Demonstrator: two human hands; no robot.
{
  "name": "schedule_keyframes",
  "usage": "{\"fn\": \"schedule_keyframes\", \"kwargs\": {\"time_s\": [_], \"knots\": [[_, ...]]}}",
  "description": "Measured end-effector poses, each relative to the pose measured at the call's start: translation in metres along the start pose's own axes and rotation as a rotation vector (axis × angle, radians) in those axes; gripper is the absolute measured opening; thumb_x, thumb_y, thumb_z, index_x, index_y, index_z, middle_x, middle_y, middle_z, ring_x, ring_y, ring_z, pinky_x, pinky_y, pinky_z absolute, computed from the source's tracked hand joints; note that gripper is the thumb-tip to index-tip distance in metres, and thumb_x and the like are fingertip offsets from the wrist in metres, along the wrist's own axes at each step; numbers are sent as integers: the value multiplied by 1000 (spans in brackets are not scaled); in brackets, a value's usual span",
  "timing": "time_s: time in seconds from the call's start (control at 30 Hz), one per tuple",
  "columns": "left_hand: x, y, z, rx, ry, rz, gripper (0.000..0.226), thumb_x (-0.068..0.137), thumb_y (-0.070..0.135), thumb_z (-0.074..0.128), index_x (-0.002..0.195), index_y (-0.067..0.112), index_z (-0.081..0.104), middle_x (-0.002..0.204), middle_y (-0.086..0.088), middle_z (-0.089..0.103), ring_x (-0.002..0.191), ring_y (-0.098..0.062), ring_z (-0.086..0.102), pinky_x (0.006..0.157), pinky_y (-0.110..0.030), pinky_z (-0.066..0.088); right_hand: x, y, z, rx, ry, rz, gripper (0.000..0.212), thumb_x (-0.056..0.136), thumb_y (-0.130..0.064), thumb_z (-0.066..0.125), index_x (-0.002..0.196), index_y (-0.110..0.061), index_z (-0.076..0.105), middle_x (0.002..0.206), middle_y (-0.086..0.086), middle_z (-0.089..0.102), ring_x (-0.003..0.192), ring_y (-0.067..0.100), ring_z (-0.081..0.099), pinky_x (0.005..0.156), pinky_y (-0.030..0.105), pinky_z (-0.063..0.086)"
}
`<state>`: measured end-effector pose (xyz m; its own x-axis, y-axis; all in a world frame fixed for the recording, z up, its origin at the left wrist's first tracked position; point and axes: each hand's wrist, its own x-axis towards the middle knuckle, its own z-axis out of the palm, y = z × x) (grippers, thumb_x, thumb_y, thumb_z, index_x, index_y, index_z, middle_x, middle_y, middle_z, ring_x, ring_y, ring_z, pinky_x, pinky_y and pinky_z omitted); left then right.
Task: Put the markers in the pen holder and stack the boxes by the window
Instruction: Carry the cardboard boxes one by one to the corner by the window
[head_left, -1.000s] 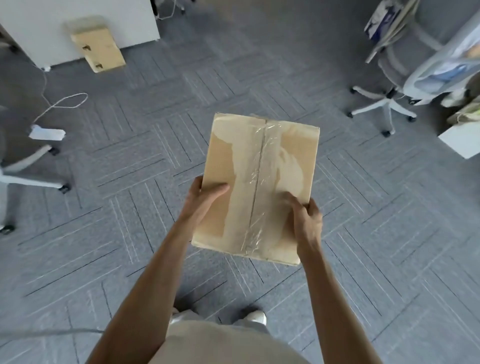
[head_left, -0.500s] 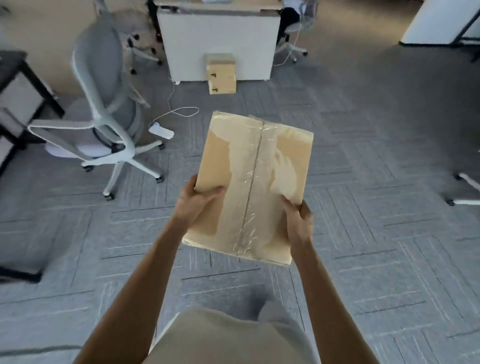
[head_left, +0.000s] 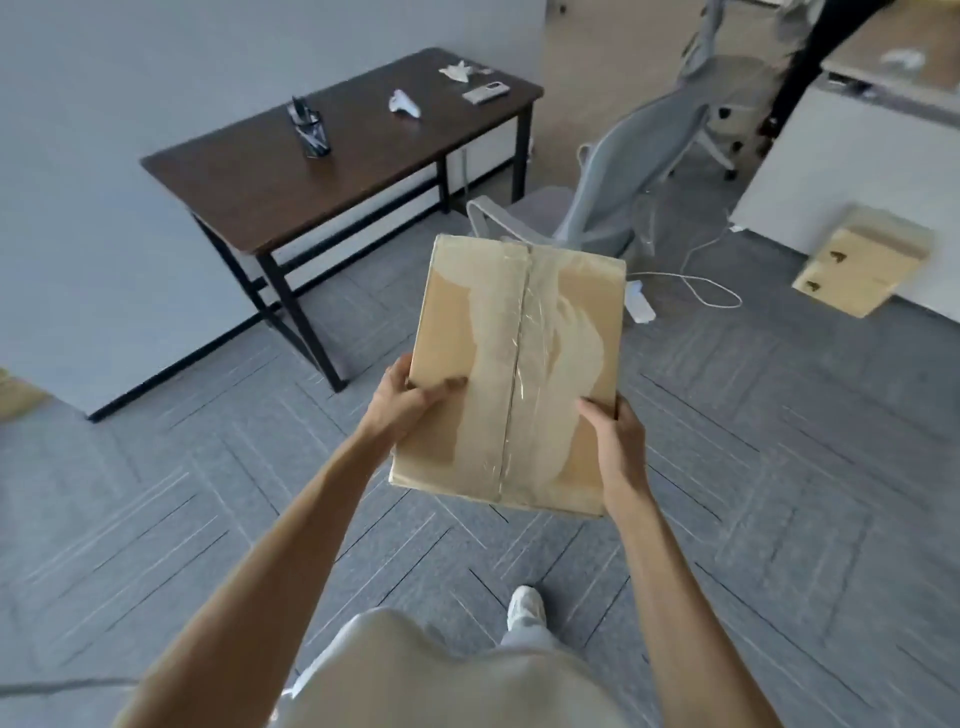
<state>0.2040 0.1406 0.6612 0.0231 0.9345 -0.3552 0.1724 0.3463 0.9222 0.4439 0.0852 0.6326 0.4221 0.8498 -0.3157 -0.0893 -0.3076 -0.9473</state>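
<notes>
Status: tan taped cardboard box (head_left: 519, 364) is carried clear of the grey carpet tiles (head_left: 779, 467), in front of the body. Left hand (head_left: 410, 402) grips its near left edge, thumb curled onto the top face. Right hand (head_left: 621, 441) clamps the near right edge, thumb on top; the other fingers are hidden below.

Black mesh pen holder (head_left: 311, 132) stands on the dark brown wooden table (head_left: 332, 197) with dark items inside, probably markers, so that step looks done. Stacking is not done: second pale cardboard box (head_left: 862, 260) sits against a white cabinet (head_left: 810, 171), well apart. No window is in view.

Room: open carpet lies ahead and to the left. The table's legs, grey office chair (head_left: 639, 171) and white floor cable (head_left: 701, 291) crowd the right-hand path.
</notes>
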Motion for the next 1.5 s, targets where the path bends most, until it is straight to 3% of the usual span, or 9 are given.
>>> {"fn": "schedule_keyframes", "kwargs": {"time_s": [0.2, 0.33, 0.5, 0.6, 0.7, 0.83, 1.0, 1.17, 1.5], "knots": [[-3, -18, -69, -132, 314, -71, 66, 72, 39, 81, 130, 25, 53, 110, 1, 69, 89, -13, 67, 64, -25, 51, 44, -31, 92, -100, -351, -32, 28, 87, -19, 70, 115, -22, 68, 101, -10, 72, 88, 4, 65, 67, 19, 47], [-21, -44, -127, -234, 500, -115, 48, 82, 32, 77, 125, 26, 55, 107, 2, 69, 88, -13, 66, 65, -27, 49, 41, -34, 171, -175, -547, -40, 23, 88, -18, 69, 111, -22, 68, 98, -13, 71, 85, 1, 63, 60, 11, 46], [-40, -80, -212, -358, 693, -133, 34, 83, 26, 76, 112, 30, 58, 99, 5, 71, 83, -14, 68, 65, -25, 50, 13, -21, 288, -265, -758, -61, 27, 90, -21, 67, 116, -26, 65, 104, -16, 69, 91, -2, 62, 68, 16, 45], [-48, -101, -274, -420, 779, -145, 28, 82, 24, 78, 101, 32, 58, 95, 5, 71, 81, -15, 68, 64, -26, 51, -10, -12, 364, -335, -844, -69, 31, 89, -31, 68, 119, -24, 66, 109, -8, 71, 96, 8, 64, 75, 25, 51], [-58, -116, -342, -446, 844, -141, 33, 79, 27, 80, 104, 31, 58, 98, 5, 71, 87, -17, 68, 66, -25, 50, -40, -7, 443, -383, -919, -88, 48, 80, -43, 69, 124, -25, 66, 113, -4, 72, 104, 18, 66, 91, 40, 55], [-72, -123, -428, -452, 903, -138, 65, 64, 44, 77, 123, 29, 53, 108, 3, 68, 96, -21, 67, 77, -33, 51, -79, -4, 536, -393, -998, -132, 42, 87, -35, 68, 127, -24, 64, 111, -4, 71, 101, 18, 66, 86, 38, 56], [-81, -132, -514, -439, 982, -113, 55, 72, 34, 81, 121, 27, 57, 105, 4, 70, 92, -18, 69, 75, -31, 53, -120, -1, 626, -404, -1069, -133, 39, 89, -31, 67, 128, -28, 60, 109, -8, 70, 99, 13, 65, 71, 27, 50], [-75, -151, -590, -454, 1060, -127, 49, 80, 24, 80, 123, 26, 57, 108, 5, 70, 91, -13, 68, 74, -27, 53, -145, 13, 713, -428, -1108, -95, 37, 88, -29, 68, 124, -28, 62, 108, -5, 70, 100, 18, 66, 81, 35, 54], [-27, -170, -795, -404, 1185, -199, 53, 79, 25, 81, 124, 26, 53, 110, 5, 67, 90, -11, 66, 68, -24, 49, -178, 44, 948, -422, -1215, 5, 40, 85, -33, 68, 124, -27, 63, 110, -4, 71, 100, 17, 66, 82, 36, 55]]}}
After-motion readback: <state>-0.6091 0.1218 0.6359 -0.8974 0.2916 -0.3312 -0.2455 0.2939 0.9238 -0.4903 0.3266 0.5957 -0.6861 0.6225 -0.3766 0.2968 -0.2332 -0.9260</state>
